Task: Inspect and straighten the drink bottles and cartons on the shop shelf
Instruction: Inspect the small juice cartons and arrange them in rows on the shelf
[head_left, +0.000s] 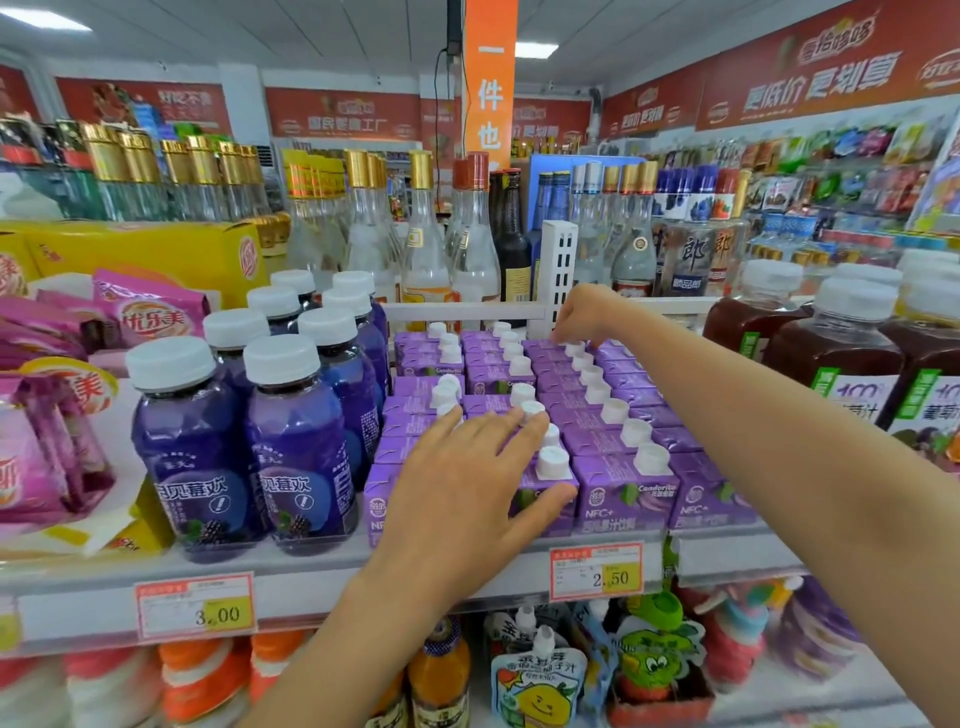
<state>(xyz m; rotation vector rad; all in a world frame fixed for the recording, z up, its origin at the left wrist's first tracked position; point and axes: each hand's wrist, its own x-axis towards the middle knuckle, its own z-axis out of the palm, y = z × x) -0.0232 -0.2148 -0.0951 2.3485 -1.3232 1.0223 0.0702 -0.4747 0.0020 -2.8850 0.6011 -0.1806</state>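
Several rows of purple juice cartons (623, 491) with white caps fill the middle of the shelf (332, 571). My left hand (467, 478) lies flat with straight fingers over the front cartons of the left rows, thumb against a carton's front face. My right hand (582, 314) reaches to the back of the third row, its fingertips pinching the white cap of the rear carton (574, 347). To the left stand purple berry drink bottles (298, 441) with white caps. Dark juice bottles (831, 353) stand to the right.
Clear liquor bottles (423, 244) stand behind a white divider rail (467, 310). Pink snack packs (47, 441) lie at far left. Price tags (195, 605) hang on the shelf edge. Orange bottles and juice pouches (537, 680) fill the shelf below.
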